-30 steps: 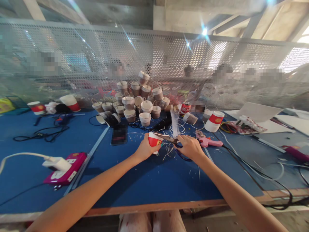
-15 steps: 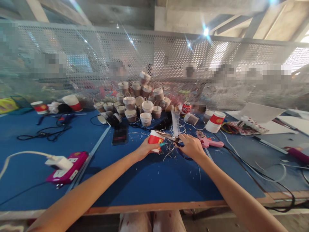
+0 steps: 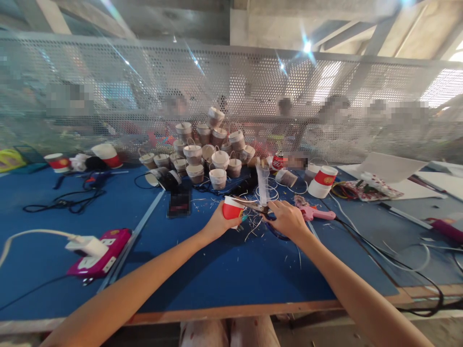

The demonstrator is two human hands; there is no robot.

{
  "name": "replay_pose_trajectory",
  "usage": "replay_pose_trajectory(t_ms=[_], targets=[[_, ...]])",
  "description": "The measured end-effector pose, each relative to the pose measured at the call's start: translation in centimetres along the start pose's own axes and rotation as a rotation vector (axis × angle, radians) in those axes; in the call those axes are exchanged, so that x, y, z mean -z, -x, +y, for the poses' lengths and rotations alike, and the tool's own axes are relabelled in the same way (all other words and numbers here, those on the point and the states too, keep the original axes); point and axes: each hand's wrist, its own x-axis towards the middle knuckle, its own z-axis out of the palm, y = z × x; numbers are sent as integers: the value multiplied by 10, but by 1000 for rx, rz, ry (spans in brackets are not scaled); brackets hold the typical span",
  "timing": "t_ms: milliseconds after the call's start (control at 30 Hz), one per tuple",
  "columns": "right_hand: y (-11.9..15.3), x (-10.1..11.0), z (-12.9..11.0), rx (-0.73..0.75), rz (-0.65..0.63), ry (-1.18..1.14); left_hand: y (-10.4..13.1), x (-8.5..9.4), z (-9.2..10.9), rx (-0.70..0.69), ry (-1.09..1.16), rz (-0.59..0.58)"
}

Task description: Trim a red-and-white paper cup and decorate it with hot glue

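My left hand point(image 3: 217, 222) is wrapped round a red and white paper cup point(image 3: 232, 209), held above the blue table. In my right hand point(image 3: 287, 219) is a pair of scissors point(image 3: 253, 205), whose blades reach across to the cup's rim on its right side. Whether the blades are cutting into the cup I cannot tell. Beneath and around both hands, thin white scraps point(image 3: 255, 226) lie scattered. Just beyond the scissors stands a bundle of clear glue sticks or plastic strips point(image 3: 263, 183).
Small white and brown buckets point(image 3: 195, 173) are heaped at the back. A pink glue gun point(image 3: 318, 213) with a cord lies at right, near stacked paper cups point(image 3: 323, 182). A magenta power strip point(image 3: 101, 255) sits at left. A perforated metal screen point(image 3: 144, 82) closes off the back.
My left hand has turned the cup slightly, so less of its yellow emblem shows. The scissors and my right hand stay almost in place.
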Motion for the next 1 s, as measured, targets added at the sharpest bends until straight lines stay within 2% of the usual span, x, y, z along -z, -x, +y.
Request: replay_pose_trajectory(t_ms=[200, 567, 1000], targets=[[1, -1, 2, 16, 7, -13, 2, 0, 3, -13, -77, 52], [1, -2, 2, 23, -11, -10, 0, 4, -6, -55, -211, 123], [1, 2, -3, 14, -37, 27, 12, -4, 9, -46, -462, 193]])
